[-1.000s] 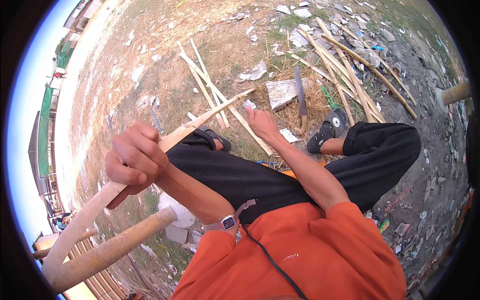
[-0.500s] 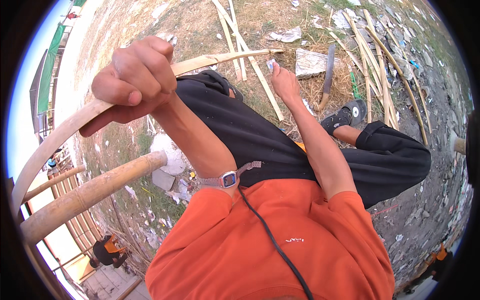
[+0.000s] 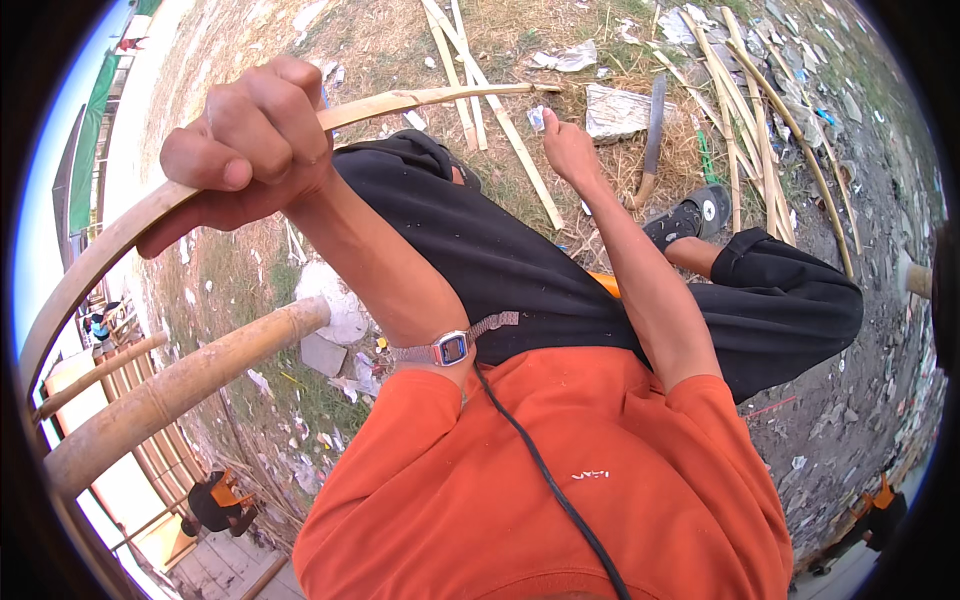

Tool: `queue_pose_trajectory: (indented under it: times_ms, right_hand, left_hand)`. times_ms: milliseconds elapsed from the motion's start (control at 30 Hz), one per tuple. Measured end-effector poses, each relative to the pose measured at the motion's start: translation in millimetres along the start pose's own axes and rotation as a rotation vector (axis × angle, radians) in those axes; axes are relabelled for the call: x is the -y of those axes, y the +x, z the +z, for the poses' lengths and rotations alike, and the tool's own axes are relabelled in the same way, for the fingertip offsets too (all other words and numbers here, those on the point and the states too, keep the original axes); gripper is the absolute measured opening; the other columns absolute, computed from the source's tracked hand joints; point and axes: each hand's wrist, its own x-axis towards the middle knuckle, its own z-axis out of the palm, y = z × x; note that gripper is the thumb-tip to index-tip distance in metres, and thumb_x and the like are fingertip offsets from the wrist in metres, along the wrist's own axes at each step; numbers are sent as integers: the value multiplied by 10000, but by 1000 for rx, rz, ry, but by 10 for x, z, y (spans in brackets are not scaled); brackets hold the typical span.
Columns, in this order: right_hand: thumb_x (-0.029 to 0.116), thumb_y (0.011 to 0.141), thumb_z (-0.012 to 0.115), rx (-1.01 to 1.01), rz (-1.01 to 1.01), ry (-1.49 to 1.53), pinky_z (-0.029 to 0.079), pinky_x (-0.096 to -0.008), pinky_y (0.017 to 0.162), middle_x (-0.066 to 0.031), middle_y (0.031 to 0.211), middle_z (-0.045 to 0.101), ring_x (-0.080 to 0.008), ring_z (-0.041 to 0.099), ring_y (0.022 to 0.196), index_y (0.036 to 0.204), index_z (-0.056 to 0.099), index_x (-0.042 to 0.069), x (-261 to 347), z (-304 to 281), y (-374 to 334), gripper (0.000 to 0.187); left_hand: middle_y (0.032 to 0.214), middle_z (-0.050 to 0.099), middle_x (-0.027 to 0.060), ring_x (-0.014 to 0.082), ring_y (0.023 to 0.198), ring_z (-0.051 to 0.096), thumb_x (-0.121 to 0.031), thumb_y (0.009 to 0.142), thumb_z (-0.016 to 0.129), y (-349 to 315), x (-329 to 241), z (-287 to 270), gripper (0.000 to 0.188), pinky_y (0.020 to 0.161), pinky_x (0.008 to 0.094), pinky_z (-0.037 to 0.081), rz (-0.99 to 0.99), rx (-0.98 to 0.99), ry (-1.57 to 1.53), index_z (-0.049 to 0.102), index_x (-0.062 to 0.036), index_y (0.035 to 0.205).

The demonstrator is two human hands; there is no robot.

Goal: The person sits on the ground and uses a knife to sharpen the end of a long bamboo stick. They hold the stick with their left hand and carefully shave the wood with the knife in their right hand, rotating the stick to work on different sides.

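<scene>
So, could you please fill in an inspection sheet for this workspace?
Surface: outdoor ground, dry grass and greyish soil.
Job's things: curved strip, gripped partway along; small white-and-blue item by the right hand.
Clutter: large knife beside a pale slab; loose strips; crumpled sheet.
Hands: left hand closed around the curved strip; right hand's hold unclear.
Cables: black cord over the orange shirt.
Surroundings: thick bamboo pole and a dark-clothed person, both at left.
</scene>
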Motion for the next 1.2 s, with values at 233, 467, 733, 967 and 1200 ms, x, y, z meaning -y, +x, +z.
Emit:
queue_pose_trajectory:
  times_ms: [233, 467, 733, 967, 1200]
  right_hand:
    - [410, 946, 348, -122, -287, 241, 445, -468, 689, -274, 717, 600, -456, 571, 720, 805, 605, -40, 478, -226, -601, 537]
    - [352, 952, 379, -56, -399, 383, 447, -459, 613, -237, 637, 583, -434, 558, 628, 744, 592, -28, 863, -410, -1240, 483]
    - [313, 948, 424, -123, -478, 395, 428, -487, 530, -242, 575, 550, -440, 546, 556, 750, 570, 9, 898, -414, -1331, 391]
    - [352, 936, 439, -152, -460, 268, 450, -502, 509, -241, 536, 539, -442, 557, 538, 750, 563, 22, 964, -383, -1321, 399]
    - [355, 937, 432, -209, -334, 233, 452, -496, 519, -257, 546, 539, -440, 563, 547, 762, 569, 13, 781, -343, -1158, 408]
  left_hand:
    - [571, 442, 1, 105, 382, 364, -728, 828, 293, 75, 74, 9, 690, 450, 278, 158, 135, -11, 27, 521, -79, 872]
    - [506, 457, -14, 96, 328, 413, -654, 848, 409, 109, 74, 141, 578, 402, 264, 118, 161, -104, 65, 522, -91, 778]
    - [479, 472, -28, 81, 320, 422, -628, 859, 427, 191, 117, 222, 553, 379, 247, 106, 166, -98, 46, 529, -92, 766]
    - [460, 406, -81, 32, 342, 284, -646, 835, 457, 42, 37, 199, 522, 462, 259, 91, 144, -279, 77, 538, -149, 699]
    - [462, 421, -69, 30, 314, 331, -624, 854, 448, 173, 74, 273, 518, 447, 252, 93, 141, -182, 77, 539, -132, 718]
